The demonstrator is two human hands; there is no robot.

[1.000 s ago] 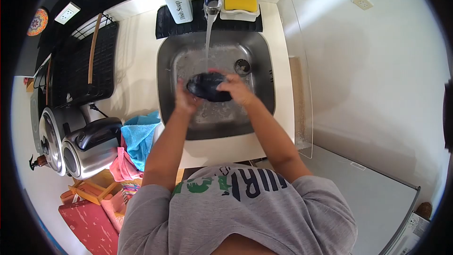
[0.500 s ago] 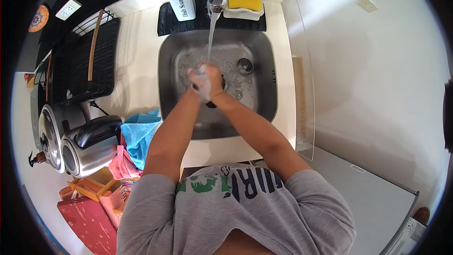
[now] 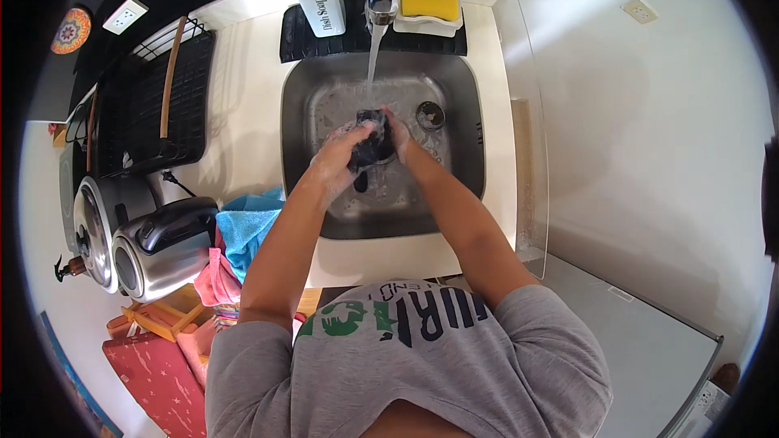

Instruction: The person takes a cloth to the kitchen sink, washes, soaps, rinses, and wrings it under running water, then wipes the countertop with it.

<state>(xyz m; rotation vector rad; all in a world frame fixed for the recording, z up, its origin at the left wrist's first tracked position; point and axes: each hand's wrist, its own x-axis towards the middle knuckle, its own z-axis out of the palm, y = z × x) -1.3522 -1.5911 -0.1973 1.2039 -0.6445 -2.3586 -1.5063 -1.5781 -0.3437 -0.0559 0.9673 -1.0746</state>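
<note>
Over the sink basin (image 3: 341, 215), both my hands hold a wet black object (image 3: 372, 146), roughly square, with soap suds on it; its exact kind I cannot make out. My left hand (image 3: 341, 152) grips its left side, thumb across the top. Along its right edge, the fingers of my right hand (image 3: 399, 134) are pressed. Foam covers both hands. Water (image 3: 374, 57) runs from the faucet (image 3: 381, 2) just beyond the object. Below it, a small dark piece (image 3: 361, 182) shows on the basin floor, partly hidden.
A round dark drain piece (image 3: 430, 116) sits at the basin's right. Behind the sink stand a dish soap bottle (image 3: 320, 4) and a yellow sponge (image 3: 429, 2) in a white holder. To the left are a black dish rack (image 3: 150, 97), a kettle (image 3: 166, 255) and a blue cloth (image 3: 247, 227).
My hands were clasped together under the stream. Now they are apart, one on each side of the black object, which has come into plain view. The camera view has shifted slightly.
</note>
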